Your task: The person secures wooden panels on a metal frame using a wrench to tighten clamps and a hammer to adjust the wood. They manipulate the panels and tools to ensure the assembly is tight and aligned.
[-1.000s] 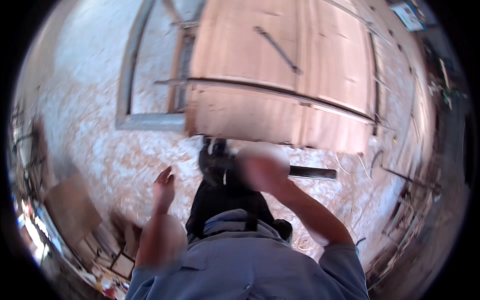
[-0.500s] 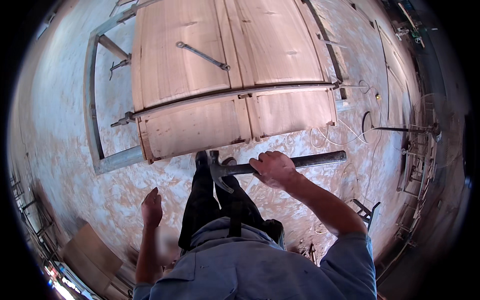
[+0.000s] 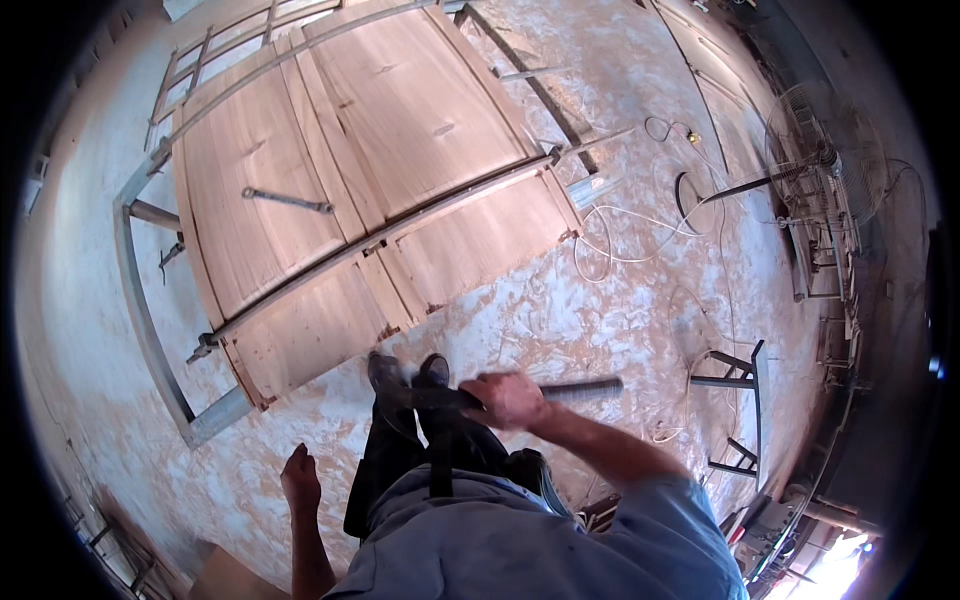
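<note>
My right hand (image 3: 510, 402) is wrapped round the handle of a claw hammer (image 3: 585, 388) and carries it level in front of my legs. The hammer's head is blurred against my dark trousers and shoes. At my left side hangs my left hand (image 3: 300, 478), its fingers loosely stretched and nothing visible in them. Ahead of both hands lies a large pale wooden panel assembly (image 3: 270, 130), with a long bar clamp (image 3: 300, 278) across its near part. A double-ended wrench (image 3: 288, 201) rests on its left panel. Neither hand touches the wood.
A metal frame (image 3: 128, 260) supports the panel and sticks out on the left. To the right are a looped pale cable (image 3: 610, 260), a standing fan (image 3: 825, 155) and a dark metal stand (image 3: 757, 410). A brown board (image 3: 235, 575) lies behind my left arm.
My view has turned to the right, so the panel appears tilted and farther left. The hammer has drawn closer to my legs, still in my right hand. My left hand remains low at my side.
</note>
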